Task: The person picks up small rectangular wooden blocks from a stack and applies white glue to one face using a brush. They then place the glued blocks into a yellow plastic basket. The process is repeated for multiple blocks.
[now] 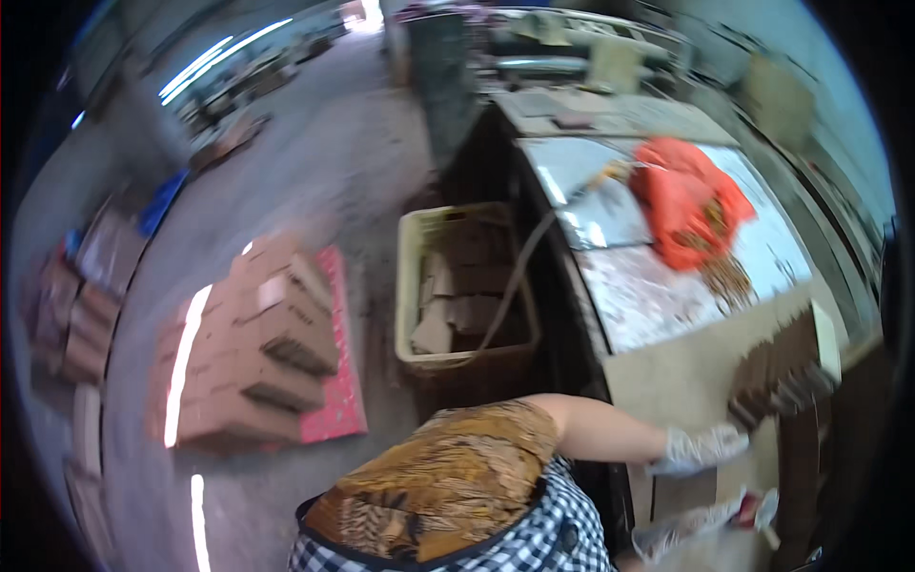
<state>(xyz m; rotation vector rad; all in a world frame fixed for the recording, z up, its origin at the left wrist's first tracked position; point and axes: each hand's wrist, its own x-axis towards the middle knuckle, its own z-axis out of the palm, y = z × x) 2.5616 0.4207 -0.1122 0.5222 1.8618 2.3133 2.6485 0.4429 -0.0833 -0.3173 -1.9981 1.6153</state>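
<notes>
My left hand (703, 449), in a whitish glove, reaches over the worktable with its blurred fingers stretched out. It lies low over the brown board, just in front of a row of upright dark brown pieces (783, 375). Nearer the lower edge, my right hand (679, 530) appears in a loose translucent glove, mostly blurred. At its fingers is a small red and white item (751, 511) whose kind I cannot make out. Farther along the table, an orange-red plastic bag (684, 195) spills yellowish-brown loops (727, 284) onto the white surface.
A pale yellow crate (408, 286) holding cardboard pieces stands on the floor beside the table. Left of it, brown cartons (229, 353) are stacked on a pink sheet (341, 381). More boxes (91, 324) line the far left. Clear plastic film (605, 217) lies by the bag.
</notes>
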